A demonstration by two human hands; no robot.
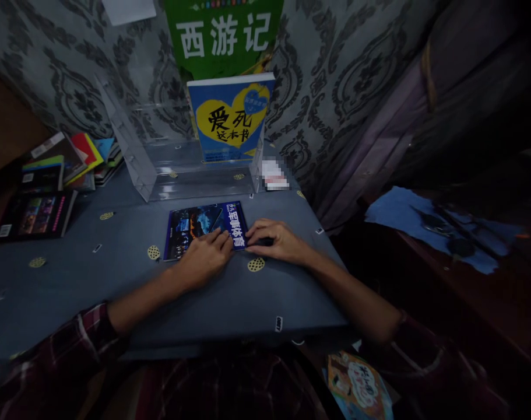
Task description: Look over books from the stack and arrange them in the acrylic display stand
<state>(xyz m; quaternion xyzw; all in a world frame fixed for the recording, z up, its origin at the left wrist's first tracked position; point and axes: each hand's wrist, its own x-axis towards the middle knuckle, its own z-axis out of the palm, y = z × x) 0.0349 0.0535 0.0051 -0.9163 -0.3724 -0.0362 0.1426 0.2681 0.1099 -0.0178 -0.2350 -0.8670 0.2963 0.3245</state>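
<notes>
A thin blue-covered book with white Chinese characters and dark pictures lies flat and closed on the table. My left hand rests over its lower right part, fingers laid on the cover and slightly bent. At the book's right edge is my right hand, its fingertips touching the edge near the lower corner. A gap shows between the right thumb and the bent fingers. Behind the book stands a clear acrylic rack. A blue and yellow book leans upright in it, in front of a green book.
Several books are piled at the left on the cloth-covered table. A small pale item, blurred out, lies right of the rack. Beyond the table's right edge, a blue cloth lies on a reddish surface. A colourful book is low at the right.
</notes>
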